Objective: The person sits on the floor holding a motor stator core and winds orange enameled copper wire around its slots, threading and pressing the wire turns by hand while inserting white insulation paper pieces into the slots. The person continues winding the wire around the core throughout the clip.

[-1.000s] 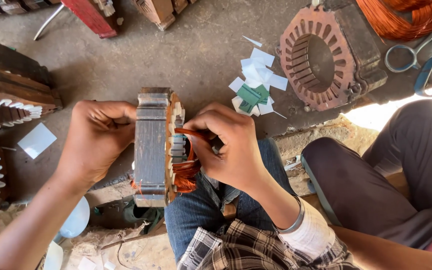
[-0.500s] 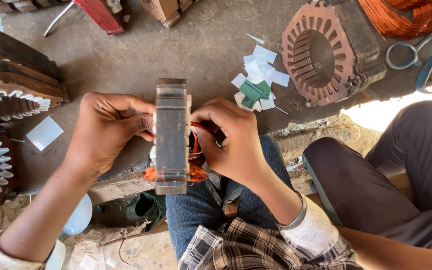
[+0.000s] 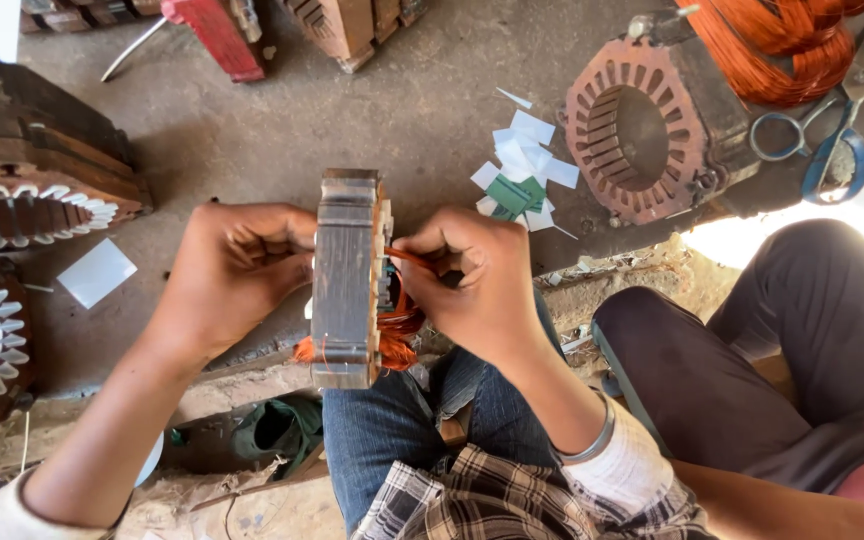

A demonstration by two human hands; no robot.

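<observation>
A grey laminated motor stator core (image 3: 344, 275) stands on edge over my knee, seen from its side. My left hand (image 3: 232, 270) presses against its left face and steadies it. On the right face, my right hand (image 3: 472, 280) pinches a thin orange stick (image 3: 410, 258) and pushes it into the slots. Orange copper winding wire (image 3: 397, 335) bulges out of the core below my right hand, with a tuft showing at the lower left corner too.
Another rusty stator (image 3: 642, 130) lies at the upper right with a copper wire coil (image 3: 782, 50) and blue-handled scissors (image 3: 832, 150). White and green paper slips (image 3: 524, 165) lie on the floor. Stacked stators (image 3: 22, 200) sit left. Another person's dark-trousered leg (image 3: 782, 370) is at right.
The core has turned slightly between my hands and sits a little lower. My right hand has shifted on the right face, still working the orange stick into the winding.
</observation>
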